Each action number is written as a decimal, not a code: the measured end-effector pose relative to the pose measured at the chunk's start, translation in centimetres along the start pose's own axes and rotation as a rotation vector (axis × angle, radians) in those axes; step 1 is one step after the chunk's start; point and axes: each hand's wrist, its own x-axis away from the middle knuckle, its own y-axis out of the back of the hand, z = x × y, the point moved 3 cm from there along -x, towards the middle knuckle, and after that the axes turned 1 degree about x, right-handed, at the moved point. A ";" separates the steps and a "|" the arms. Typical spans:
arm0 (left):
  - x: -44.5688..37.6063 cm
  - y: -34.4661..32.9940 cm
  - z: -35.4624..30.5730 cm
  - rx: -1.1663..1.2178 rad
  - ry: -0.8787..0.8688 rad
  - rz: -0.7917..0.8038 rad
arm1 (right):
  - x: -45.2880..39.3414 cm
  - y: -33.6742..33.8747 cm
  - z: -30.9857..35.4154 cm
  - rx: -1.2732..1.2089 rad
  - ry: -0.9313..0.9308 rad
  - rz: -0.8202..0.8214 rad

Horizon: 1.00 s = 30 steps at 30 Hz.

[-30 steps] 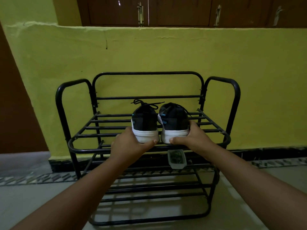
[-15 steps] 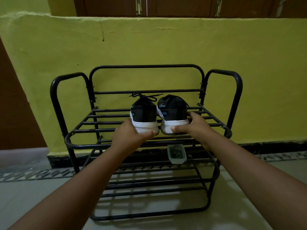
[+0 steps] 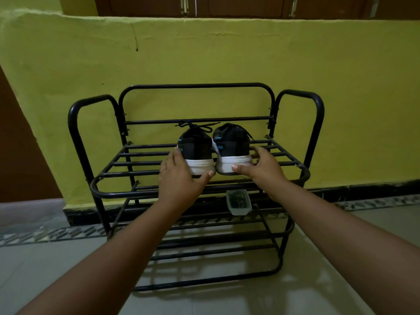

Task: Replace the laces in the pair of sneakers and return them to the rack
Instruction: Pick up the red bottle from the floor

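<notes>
Sitting under sneakers (image 3: 214, 151), container (image 3: 238, 201), rack (image 3: 293, 165)

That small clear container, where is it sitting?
The small clear container sits on the black shoe rack's middle shelf, just below the right sneaker, right of centre.

Home interior, likely an entry or hallway. Black metal shoe rack (image 3: 293, 162) stands on a pale tiled floor (image 3: 45, 269), its bars under and behind the fingers (image 3: 175, 155). Rough yellow-green painted wall (image 3: 227, 60) beyond the fingers, dark skirting (image 3: 363, 189) at its base. Brown wooden cabinet doors (image 3: 245, 5) with metal handles above the wall ledge. Patterned tile border (image 3: 56, 233) along the floor edge.
</notes>
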 end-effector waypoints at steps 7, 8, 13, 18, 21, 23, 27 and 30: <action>3.4 3.5 -6.8 0.513 -0.318 -0.254 | 4.0 6.2 2.4 0.252 0.128 -0.104; 4.1 3.6 -8.0 0.568 -0.307 -0.226 | 5.0 7.5 2.6 0.259 0.141 -0.092; 7.4 2.4 -13.7 0.711 -0.269 -0.047 | 10.6 13.9 1.8 0.304 0.071 -0.035; 12.3 0.2 -22.3 0.701 -0.309 0.180 | 18.5 24.5 0.7 0.434 -0.100 -0.050; 15.3 -1.4 -26.9 0.624 -0.396 0.342 | 21.8 29.2 -0.5 0.398 -0.179 -0.076; 18.0 -2.6 -29.6 0.606 -0.468 0.445 | 23.0 31.9 -2.6 0.342 -0.256 -0.127; 22.5 -6.7 -31.3 0.521 -0.526 0.577 | 23.9 34.2 -8.6 0.309 -0.472 -0.114; 24.4 -11.5 -31.8 0.419 -0.573 0.658 | 23.4 35.1 -14.3 0.345 -0.747 0.060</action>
